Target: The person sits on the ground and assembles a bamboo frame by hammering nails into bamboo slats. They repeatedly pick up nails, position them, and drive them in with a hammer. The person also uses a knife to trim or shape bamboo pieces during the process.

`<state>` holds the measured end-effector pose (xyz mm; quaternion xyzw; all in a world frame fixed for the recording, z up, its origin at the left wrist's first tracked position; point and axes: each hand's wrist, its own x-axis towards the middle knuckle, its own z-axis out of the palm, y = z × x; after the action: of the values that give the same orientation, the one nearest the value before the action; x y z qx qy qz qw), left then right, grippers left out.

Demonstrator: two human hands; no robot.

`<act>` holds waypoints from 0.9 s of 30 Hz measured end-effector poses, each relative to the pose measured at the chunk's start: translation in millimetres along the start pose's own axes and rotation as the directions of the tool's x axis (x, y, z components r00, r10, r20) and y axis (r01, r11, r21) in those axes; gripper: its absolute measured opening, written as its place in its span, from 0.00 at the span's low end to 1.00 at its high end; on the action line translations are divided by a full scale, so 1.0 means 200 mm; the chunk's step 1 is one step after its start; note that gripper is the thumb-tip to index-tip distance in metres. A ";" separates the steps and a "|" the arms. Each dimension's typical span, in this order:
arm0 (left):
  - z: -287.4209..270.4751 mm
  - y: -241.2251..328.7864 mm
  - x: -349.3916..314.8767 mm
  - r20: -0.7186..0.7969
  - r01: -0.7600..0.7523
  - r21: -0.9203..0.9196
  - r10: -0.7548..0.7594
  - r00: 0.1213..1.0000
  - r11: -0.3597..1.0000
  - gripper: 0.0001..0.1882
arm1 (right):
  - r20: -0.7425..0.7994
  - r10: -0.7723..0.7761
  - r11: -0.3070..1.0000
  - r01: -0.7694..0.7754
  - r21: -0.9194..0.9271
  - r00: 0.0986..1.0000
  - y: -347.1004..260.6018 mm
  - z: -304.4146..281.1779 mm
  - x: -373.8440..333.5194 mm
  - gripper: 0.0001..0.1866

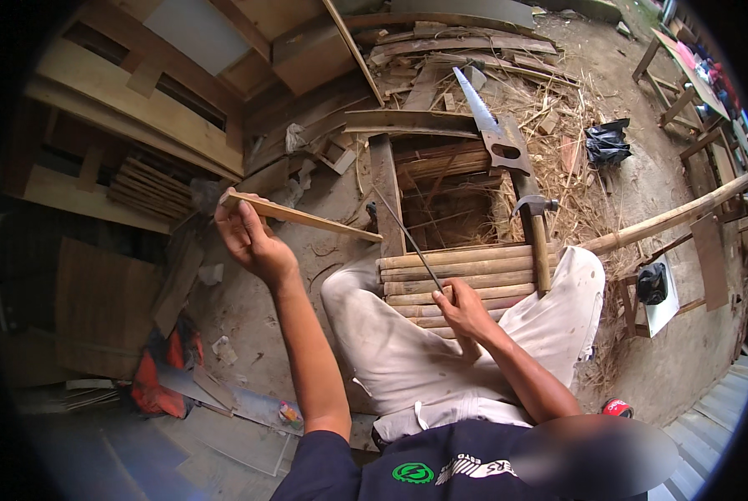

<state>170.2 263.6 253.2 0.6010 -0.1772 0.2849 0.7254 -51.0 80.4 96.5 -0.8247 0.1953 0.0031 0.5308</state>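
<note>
My left hand (255, 238) is raised out to the left, its fingers closed around one end of a flat strip of wood or bamboo (324, 222). The strip's other end reaches to the side of a wooden frame (384, 188). Over my lap, my right hand (464, 309) grips a long, thin, dark tool (411, 240), which looks like a narrow blade or rod and points up and to the left. Its grip is mostly hidden by my fingers. Beneath it lies a row of bamboo poles (466, 274), between my knees. The strip and the dark tool are apart.
A claw hammer (541, 250) lies on the right of the frame, below a handsaw (484, 113) with a wooden handle. Beyond are scrap boards (466, 46) and shavings. A black plastic bag (608, 142) and long bamboo pole (674, 212) lie right; wooden cabinetry (140, 108) stands left.
</note>
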 end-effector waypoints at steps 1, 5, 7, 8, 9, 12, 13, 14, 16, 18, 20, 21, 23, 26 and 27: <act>-0.03 0.03 0.02 0.011 0.010 0.013 -0.010 1.000 1.000 0.12 | 0.037 0.099 0.991 -0.102 0.082 0.994 0.00 0.01 0.00 0.21; -0.05 0.11 0.03 0.108 0.052 0.216 -0.076 0.991 0.975 0.12 | 0.082 0.118 0.990 -0.124 0.065 0.990 -0.05 0.01 0.02 0.21; -0.04 0.16 0.00 0.118 -0.020 0.209 -0.005 0.993 0.978 0.12 | 0.024 -0.057 0.991 0.053 0.119 0.998 -0.09 0.00 0.03 0.21; -0.04 0.18 0.00 0.109 -0.029 0.214 0.006 0.994 0.976 0.12 | 0.014 -0.115 0.983 0.112 0.145 0.993 -0.11 0.00 0.03 0.20; -0.04 0.21 0.00 0.065 -0.045 0.232 0.030 0.997 0.972 0.13 | 0.008 -0.149 0.967 0.144 0.211 0.989 -0.13 0.00 0.03 0.19; -0.04 0.27 0.00 0.036 -0.072 0.231 0.066 0.997 0.970 0.13 | -0.049 -0.235 0.938 0.240 0.250 0.971 -0.18 0.02 0.03 0.18; -0.03 0.27 -0.01 0.046 -0.076 0.220 0.068 0.997 0.972 0.11 | -0.039 -0.201 0.935 0.203 0.290 0.979 -0.19 0.04 0.04 0.17; -0.02 0.25 -0.03 0.046 -0.008 0.261 -0.005 0.999 0.965 0.11 | -0.059 -0.216 0.931 0.224 0.289 0.975 -0.20 0.04 0.04 0.17; 0.01 0.20 -0.08 0.086 0.095 0.269 -0.122 0.989 0.959 0.10 | -0.038 -0.127 0.943 0.132 0.304 0.991 -0.20 0.05 0.04 0.16; 0.02 0.17 -0.18 0.168 0.024 0.487 -0.121 0.978 0.873 0.11 | -0.087 -0.200 0.949 0.215 0.232 0.976 -0.20 0.05 0.04 0.16; 0.03 0.17 -0.28 0.130 0.133 0.352 -0.189 0.973 0.926 0.11 | -0.113 -0.226 0.949 0.245 0.199 0.968 -0.20 0.04 0.03 0.16; 0.02 0.19 -0.29 0.148 0.067 0.324 -0.120 0.982 0.944 0.12 | -0.130 -0.251 0.941 0.273 0.200 0.959 -0.20 0.03 0.03 0.16; -0.01 0.25 -0.27 0.141 0.019 0.313 -0.066 0.988 0.949 0.12 | -0.139 -0.306 0.930 0.327 0.170 0.942 -0.21 0.03 0.02 0.17; -0.03 0.33 -0.19 0.097 -0.049 0.336 0.018 0.995 0.941 0.11 | -0.108 -0.293 0.933 0.309 0.184 0.950 -0.22 0.04 0.01 0.19; -0.02 0.33 -0.16 0.112 -0.067 0.313 0.033 0.993 0.947 0.11 | -0.076 -0.279 0.939 0.288 0.188 0.957 -0.23 0.04 0.02 0.19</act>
<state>103.7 268.4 284.9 0.7190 -0.1825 0.2959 0.6018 -31.0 102.6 133.1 -0.7874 0.0866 -0.1125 0.5999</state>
